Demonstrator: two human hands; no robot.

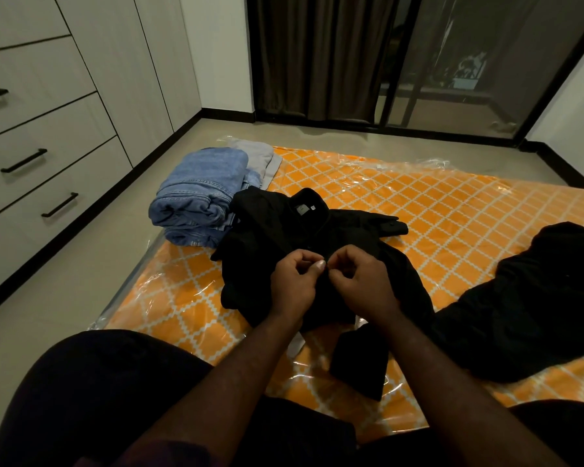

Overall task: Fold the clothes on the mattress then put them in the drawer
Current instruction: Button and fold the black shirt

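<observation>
Left hand (293,284) and right hand (365,281), fingers curled, pinch the front opening of the black shirt (273,227), spread collar-away toward the left edge of the mattress (452,203). Step judged: buttoning before folding. Next move calls for sleeves drawn inward. Folded jeans (199,193) sit at the far-left corner, an unfolded black garment (536,298) at the right edge; drawers (31,163) are closed.

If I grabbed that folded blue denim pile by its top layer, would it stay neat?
Probably not: the folded blue denim pile sags with soft rounded edges, so it would likely unfold. Several thick layers suggest it is fairly heavy. Pushed, it may slide easily on the shiny plastic wrap of the orange patterned mattress.
</observation>
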